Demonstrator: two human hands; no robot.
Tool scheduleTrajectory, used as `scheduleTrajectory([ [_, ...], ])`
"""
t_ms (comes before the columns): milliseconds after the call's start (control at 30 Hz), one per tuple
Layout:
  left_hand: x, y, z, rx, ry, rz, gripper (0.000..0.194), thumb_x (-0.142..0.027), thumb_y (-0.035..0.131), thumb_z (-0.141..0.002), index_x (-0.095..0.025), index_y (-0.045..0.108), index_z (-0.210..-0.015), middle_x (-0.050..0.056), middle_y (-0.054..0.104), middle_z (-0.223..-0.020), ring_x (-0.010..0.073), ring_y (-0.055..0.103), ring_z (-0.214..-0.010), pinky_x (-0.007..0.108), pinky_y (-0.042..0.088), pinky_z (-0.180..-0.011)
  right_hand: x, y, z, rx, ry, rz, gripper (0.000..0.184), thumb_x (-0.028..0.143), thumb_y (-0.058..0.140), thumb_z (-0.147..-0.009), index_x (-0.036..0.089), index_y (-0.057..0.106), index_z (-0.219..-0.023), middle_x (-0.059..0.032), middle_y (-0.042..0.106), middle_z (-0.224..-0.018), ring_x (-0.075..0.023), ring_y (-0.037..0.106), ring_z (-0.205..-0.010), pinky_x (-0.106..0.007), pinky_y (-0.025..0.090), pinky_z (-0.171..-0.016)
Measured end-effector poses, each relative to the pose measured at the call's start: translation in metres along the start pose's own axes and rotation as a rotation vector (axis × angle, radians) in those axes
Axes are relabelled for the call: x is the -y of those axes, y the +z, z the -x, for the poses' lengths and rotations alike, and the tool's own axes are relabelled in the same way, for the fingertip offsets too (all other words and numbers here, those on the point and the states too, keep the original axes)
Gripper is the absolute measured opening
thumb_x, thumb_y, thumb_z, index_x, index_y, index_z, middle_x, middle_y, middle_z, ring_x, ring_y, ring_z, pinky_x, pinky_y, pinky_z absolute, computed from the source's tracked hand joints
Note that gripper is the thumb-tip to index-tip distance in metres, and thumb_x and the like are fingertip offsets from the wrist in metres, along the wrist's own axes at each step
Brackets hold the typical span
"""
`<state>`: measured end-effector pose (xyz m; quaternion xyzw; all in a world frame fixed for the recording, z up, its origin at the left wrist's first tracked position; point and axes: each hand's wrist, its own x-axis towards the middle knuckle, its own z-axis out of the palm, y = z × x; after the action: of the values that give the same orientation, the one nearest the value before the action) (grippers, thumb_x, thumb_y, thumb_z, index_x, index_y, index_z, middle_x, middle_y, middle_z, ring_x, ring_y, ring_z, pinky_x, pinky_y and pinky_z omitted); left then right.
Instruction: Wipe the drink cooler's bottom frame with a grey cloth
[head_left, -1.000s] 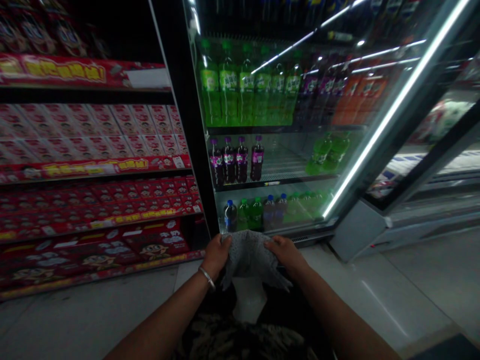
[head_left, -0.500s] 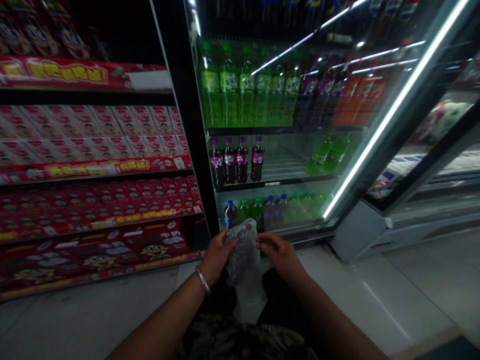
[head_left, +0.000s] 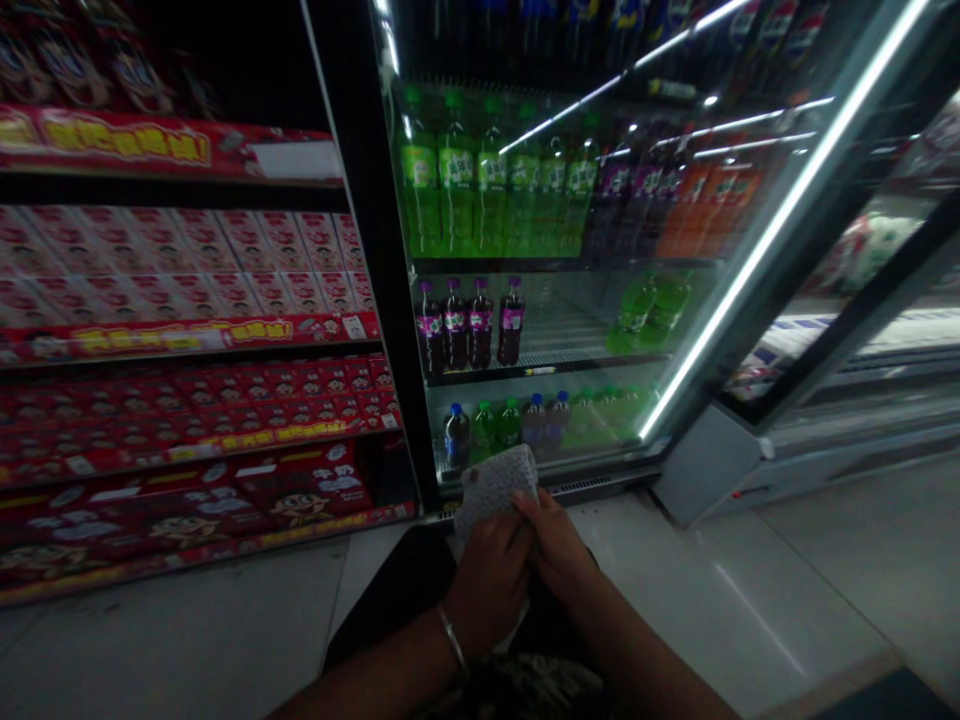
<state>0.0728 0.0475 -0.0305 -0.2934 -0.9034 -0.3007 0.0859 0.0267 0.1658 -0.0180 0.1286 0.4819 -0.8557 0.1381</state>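
Note:
A grey patterned cloth (head_left: 495,482), folded small, is held in front of me low in the head view. My left hand (head_left: 486,580), with a bracelet on its wrist, is closed round the cloth's lower part. My right hand (head_left: 553,545) grips the cloth's right side, pressed against my left hand. Both hands hover just in front of the drinks fridge (head_left: 555,250), near its bottom shelf of small bottles (head_left: 504,428).
The fridge's glass door (head_left: 757,250) stands open to the right. Green, purple and orange bottles fill its shelves. Red boxes fill a store rack (head_left: 187,350) on the left. Pale tiled floor (head_left: 187,640) lies below; my dark-clothed knees are under my hands.
The cloth, spread wide between both hands a second ago, has been folded into a small bundle. My hands have come together, and my left hand has moved right.

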Motion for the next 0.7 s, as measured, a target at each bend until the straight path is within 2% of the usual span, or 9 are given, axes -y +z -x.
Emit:
scheduleTrajectory([
  [100, -0.003, 0.003, 0.012, -0.048, 0.144, -0.052, 0.041, -0.011, 0.055, -0.082, -0.010, 0.059, -0.123, 0.020, 0.065, -0.130, 0.0326, 0.061, -0.119, 0.055, 0.057, -0.098, -0.006, -0.013, -0.008, -0.078, 0.093, -0.123, 0.057, 0.026, 0.095, -0.035, 0.012, 0.066, -0.082, -0.0072, 0.071, -0.075, -0.0208, 0.067, -0.068, -0.032, 0.056, -0.071],
  [200, 0.007, -0.005, 0.018, -0.216, 0.167, -0.020, 0.031, -0.013, 0.049, -0.088, -0.017, 0.062, -0.115, 0.013, 0.070, -0.119, 0.0248, 0.064, -0.112, 0.048, 0.057, -0.096, -0.008, -0.027, -0.012, -0.111, 0.141, -0.176, 0.052, 0.022, 0.091, -0.040, 0.011, 0.067, -0.086, -0.0110, 0.073, -0.081, -0.0240, 0.069, -0.070, -0.036, 0.058, -0.072],
  [267, 0.020, -0.011, 0.017, -0.327, -0.006, 0.063, 0.029, -0.020, 0.048, -0.091, -0.019, 0.063, -0.116, 0.012, 0.070, -0.120, 0.0245, 0.063, -0.115, 0.050, 0.055, -0.100, -0.006, -0.032, -0.012, -0.101, 0.157, -0.205, 0.050, 0.021, 0.087, -0.046, 0.010, 0.067, -0.091, -0.0141, 0.074, -0.088, -0.0275, 0.071, -0.076, -0.040, 0.059, -0.077],
  [333, 0.034, -0.017, 0.013, -0.417, -0.331, 0.267, 0.033, -0.033, 0.052, -0.090, -0.018, 0.064, -0.117, 0.015, 0.067, -0.126, 0.0273, 0.061, -0.121, 0.054, 0.049, -0.107, -0.004, -0.035, -0.010, -0.087, 0.180, -0.233, 0.048, 0.020, 0.083, -0.048, 0.010, 0.067, -0.092, -0.0163, 0.074, -0.094, -0.0320, 0.071, -0.084, -0.046, 0.058, -0.083],
  [400, 0.045, -0.022, 0.006, -0.472, -0.687, 0.585, 0.050, -0.044, 0.059, -0.083, -0.013, 0.061, -0.122, 0.019, 0.061, -0.135, 0.0307, 0.056, -0.128, 0.053, 0.042, -0.114, -0.003, -0.036, -0.007, -0.073, 0.199, -0.255, 0.045, 0.020, 0.080, -0.047, 0.011, 0.067, -0.090, -0.0160, 0.074, -0.096, -0.0351, 0.071, -0.092, -0.050, 0.057, -0.088],
  [467, 0.048, -0.026, 0.001, -0.424, -0.904, 0.919, 0.063, -0.052, 0.065, -0.078, -0.012, 0.057, -0.127, 0.020, 0.057, -0.141, 0.0331, 0.053, -0.132, 0.052, 0.041, -0.114, -0.004, -0.036, -0.005, -0.044, 0.207, -0.253, 0.045, 0.021, 0.080, -0.046, 0.012, 0.067, -0.089, -0.0152, 0.074, -0.097, -0.0358, 0.070, -0.096, -0.052, 0.056, -0.090],
  [500, 0.046, -0.028, 0.000, -0.357, -0.947, 1.072, 0.065, -0.054, 0.065, -0.078, -0.014, 0.056, -0.128, 0.019, 0.057, -0.143, 0.0336, 0.052, -0.133, 0.052, 0.043, -0.111, -0.006, -0.036, -0.004, -0.016, 0.203, -0.244, 0.047, 0.023, 0.080, -0.046, 0.012, 0.068, -0.090, -0.0151, 0.074, -0.097, -0.0356, 0.070, -0.097, -0.051, 0.055, -0.092],
  [600, 0.038, -0.026, 0.001, -0.170, -0.888, 1.456, 0.061, -0.052, 0.070, -0.078, -0.018, 0.057, -0.127, 0.015, 0.064, -0.136, 0.0334, 0.059, -0.127, 0.048, 0.050, -0.100, -0.012, -0.036, -0.001, 0.113, 0.170, -0.211, 0.053, 0.026, 0.084, -0.048, 0.011, 0.070, -0.098, -0.0153, 0.074, -0.100, -0.0340, 0.069, -0.097, -0.049, 0.054, -0.094],
  [700, 0.039, -0.013, 0.005, -0.194, -0.859, 1.589, 0.068, -0.036, 0.082, -0.067, -0.015, 0.055, -0.126, 0.016, 0.073, -0.121, 0.0326, 0.068, -0.113, 0.044, 0.054, -0.095, -0.017, -0.038, -0.002, 0.237, 0.132, -0.173, 0.052, 0.033, 0.086, -0.061, 0.011, 0.070, -0.105, -0.0152, 0.073, -0.102, -0.0314, 0.070, -0.100, -0.047, 0.052, -0.097],
])
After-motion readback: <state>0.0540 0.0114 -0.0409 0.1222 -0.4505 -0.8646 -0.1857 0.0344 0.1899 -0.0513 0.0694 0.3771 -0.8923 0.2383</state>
